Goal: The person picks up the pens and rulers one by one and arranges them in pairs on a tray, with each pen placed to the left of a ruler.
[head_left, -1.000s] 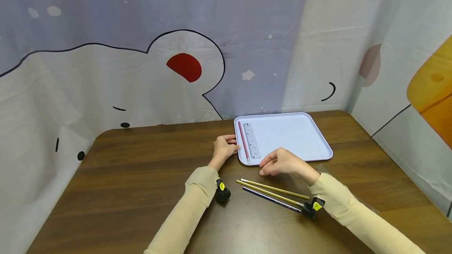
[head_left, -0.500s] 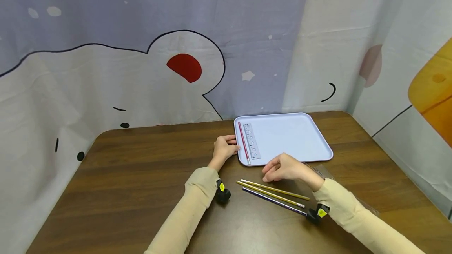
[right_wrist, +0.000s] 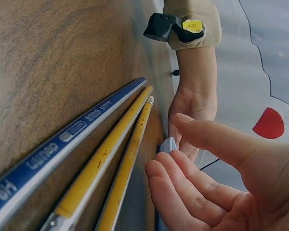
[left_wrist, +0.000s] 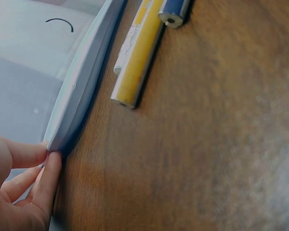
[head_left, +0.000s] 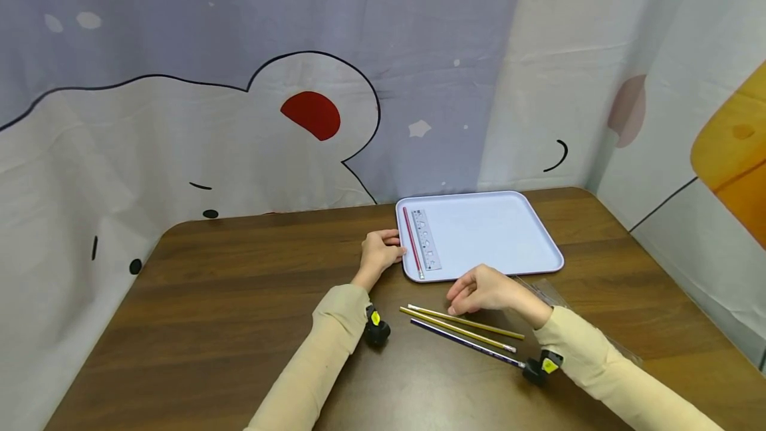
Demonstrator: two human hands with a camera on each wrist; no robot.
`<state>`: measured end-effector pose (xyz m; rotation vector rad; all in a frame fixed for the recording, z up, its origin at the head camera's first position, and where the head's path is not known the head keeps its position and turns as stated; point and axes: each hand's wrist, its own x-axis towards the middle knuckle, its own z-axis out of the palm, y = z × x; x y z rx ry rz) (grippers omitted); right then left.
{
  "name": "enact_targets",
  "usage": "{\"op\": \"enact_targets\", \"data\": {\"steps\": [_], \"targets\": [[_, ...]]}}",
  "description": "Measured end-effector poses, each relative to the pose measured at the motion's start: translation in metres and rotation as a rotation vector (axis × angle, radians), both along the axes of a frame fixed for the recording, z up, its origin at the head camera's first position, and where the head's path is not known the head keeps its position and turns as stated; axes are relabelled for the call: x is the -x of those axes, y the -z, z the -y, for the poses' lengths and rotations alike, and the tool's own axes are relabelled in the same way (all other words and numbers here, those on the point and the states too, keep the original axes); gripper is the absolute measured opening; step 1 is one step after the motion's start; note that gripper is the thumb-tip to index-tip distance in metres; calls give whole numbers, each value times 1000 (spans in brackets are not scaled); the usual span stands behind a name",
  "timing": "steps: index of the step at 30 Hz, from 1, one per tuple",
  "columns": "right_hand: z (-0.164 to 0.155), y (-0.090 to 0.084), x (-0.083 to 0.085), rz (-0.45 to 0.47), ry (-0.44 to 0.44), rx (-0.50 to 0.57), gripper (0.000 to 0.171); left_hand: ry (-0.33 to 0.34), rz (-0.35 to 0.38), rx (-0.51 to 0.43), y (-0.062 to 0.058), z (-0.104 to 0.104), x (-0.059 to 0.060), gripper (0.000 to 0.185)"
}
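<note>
My left hand (head_left: 377,253) grips the left rim of a white tray (head_left: 493,235); in the left wrist view, thumb and fingers meet on the rim. On the tray's left side lie a red pencil (head_left: 413,241) and a clear ruler (head_left: 427,241) with shape cut-outs. My right hand (head_left: 481,290) hovers at the tray's front edge, fingers loosely bent, holding nothing. Just below it on the table are two yellow pencils, the far one (head_left: 491,328) and the middle one (head_left: 455,328), plus a dark blue pencil (head_left: 467,343). Thumb and fingertips stand apart in the right wrist view.
A clear plastic wrapper (head_left: 549,291) lies partly under the right forearm. The brown wooden table (head_left: 239,311) reaches back to a printed curtain (head_left: 239,151). A black wrist camera (head_left: 377,331) is strapped to the left wrist, another (head_left: 535,370) to the right.
My right hand has moved slightly right and toward me, from the tray's front rim to above the pencils. My left hand and the tray have stayed put.
</note>
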<state>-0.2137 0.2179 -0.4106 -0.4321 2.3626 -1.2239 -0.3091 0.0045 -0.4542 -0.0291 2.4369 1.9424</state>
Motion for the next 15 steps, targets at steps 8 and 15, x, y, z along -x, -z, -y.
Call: {"op": "enact_targets", "data": {"steps": [8, 15], "targets": [[-1, 0, -2, -16, -18, -20, 29, 2, 11, 1, -1, 1, -1, 43], [-3, 2, -3, -13, -31, -28, 30, 5, 18, -2, 0, 0, -1, 43]]}}
